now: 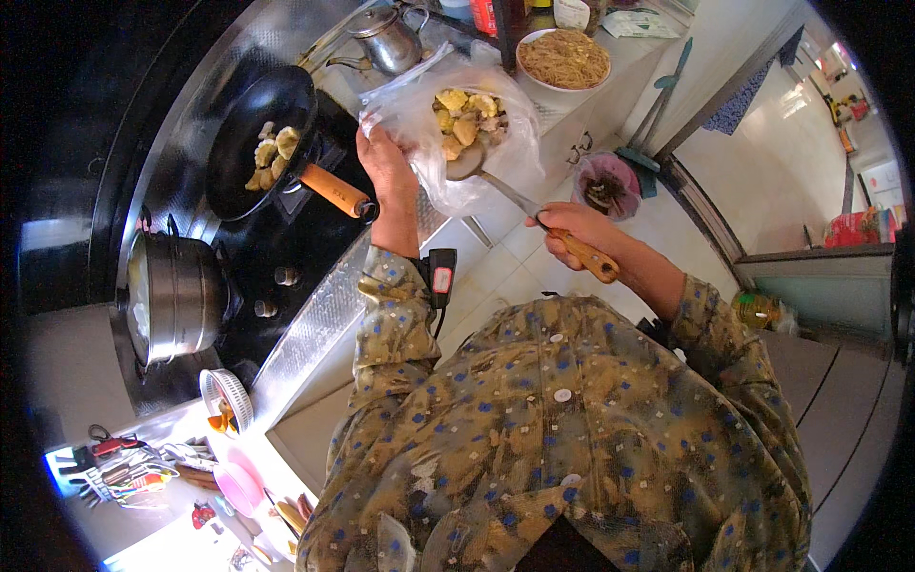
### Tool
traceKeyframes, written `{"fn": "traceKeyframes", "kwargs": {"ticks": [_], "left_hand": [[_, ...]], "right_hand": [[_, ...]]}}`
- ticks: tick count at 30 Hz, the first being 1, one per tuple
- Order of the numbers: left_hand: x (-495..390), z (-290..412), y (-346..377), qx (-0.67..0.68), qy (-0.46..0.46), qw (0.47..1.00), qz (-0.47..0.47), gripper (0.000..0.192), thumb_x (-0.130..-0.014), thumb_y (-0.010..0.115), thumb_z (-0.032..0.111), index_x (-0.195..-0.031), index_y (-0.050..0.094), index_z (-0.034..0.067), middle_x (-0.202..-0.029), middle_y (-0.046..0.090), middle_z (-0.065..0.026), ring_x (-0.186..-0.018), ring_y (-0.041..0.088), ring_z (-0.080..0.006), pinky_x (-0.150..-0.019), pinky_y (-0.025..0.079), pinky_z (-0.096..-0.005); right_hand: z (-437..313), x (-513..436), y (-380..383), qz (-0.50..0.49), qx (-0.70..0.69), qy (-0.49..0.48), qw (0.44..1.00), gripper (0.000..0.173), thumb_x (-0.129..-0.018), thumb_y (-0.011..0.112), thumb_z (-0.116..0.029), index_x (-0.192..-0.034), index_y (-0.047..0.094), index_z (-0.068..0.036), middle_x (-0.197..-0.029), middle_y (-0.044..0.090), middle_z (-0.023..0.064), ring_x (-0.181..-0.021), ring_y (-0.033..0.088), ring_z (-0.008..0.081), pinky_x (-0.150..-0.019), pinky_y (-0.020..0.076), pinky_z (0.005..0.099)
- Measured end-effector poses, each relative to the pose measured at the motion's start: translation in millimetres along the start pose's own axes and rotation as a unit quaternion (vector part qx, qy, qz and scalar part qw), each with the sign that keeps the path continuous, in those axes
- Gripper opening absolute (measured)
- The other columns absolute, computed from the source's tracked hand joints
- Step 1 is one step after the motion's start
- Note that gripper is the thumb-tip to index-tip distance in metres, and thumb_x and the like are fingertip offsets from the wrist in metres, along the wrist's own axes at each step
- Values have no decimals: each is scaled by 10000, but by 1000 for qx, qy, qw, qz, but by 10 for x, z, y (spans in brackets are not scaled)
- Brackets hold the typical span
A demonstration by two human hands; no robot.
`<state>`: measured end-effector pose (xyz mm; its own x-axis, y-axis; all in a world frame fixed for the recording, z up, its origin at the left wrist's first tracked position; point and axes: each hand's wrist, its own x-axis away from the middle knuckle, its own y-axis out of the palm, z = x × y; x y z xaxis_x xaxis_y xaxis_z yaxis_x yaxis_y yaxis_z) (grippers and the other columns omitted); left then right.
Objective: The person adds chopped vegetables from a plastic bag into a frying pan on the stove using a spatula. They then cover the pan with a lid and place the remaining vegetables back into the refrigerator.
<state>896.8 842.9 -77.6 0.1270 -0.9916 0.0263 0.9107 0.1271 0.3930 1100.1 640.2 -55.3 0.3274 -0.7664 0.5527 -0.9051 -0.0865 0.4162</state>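
My left hand [389, 179] grips the side of a clear plastic bag [518, 154], which bulges open toward me. Inside the bag lie yellow and pale food pieces [465, 125], perhaps cooked chunks. My right hand [582, 232] holds a metal ladle [511, 194] by its wooden handle, and the ladle's bowl end sits at the bag's mouth against the food. To the left of the bag, a black wok [236, 136] with a wooden handle [332, 189] rests on the stove and contains several similar food pieces [275, 159].
A lidded steel pot [179, 293] stands on the black stovetop [246, 336]. Behind the bag are a metal teapot [386, 43] and a bowl of noodles [565, 61]. A pink-lined bin [607, 179] is on the floor. A white basket [236, 393] stands at lower left.
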Motion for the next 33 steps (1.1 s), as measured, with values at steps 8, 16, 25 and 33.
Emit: {"fn": "traceKeyframes", "kwargs": {"ticks": [8,16,25,33], "left_hand": [[71,-240,-372,-300,194,930,90,621,-756,644,149,-1283,337,34,-1097,432,-136,-960,472,-226,-837,401,-331],[634,-188,-172,-576,371,729,18,986,-633,743,310,-1362,143,27,-1339,134,-290,-1231,182,-440,-1020,205,-466],[195,-427,-572,-450,-70,889,53,527,-733,618,222,-1176,447,-7,-1083,531,-200,-969,540,-329,-803,451,-367],[90,-591,-432,39,-113,992,38,240,-814,482,165,-963,555,-8,-844,563,-72,-770,576,-229,-650,483,-344]], "right_hand": [[-73,323,-21,23,56,-28,998,310,-893,428,-233,-1090,504,-7,-511,454,26,-341,407,109,-323,314,225],[-60,249,120,57,32,12,998,293,-893,422,-251,-1072,510,-36,-543,464,22,-360,413,114,-337,312,237],[-130,206,66,41,38,28,998,273,-884,442,-268,-1036,517,-53,-569,475,28,-371,429,125,-332,323,250],[-101,98,-48,17,51,25,998,289,-902,414,-256,-1067,499,-33,-546,462,24,-356,417,116,-326,319,229]]}}
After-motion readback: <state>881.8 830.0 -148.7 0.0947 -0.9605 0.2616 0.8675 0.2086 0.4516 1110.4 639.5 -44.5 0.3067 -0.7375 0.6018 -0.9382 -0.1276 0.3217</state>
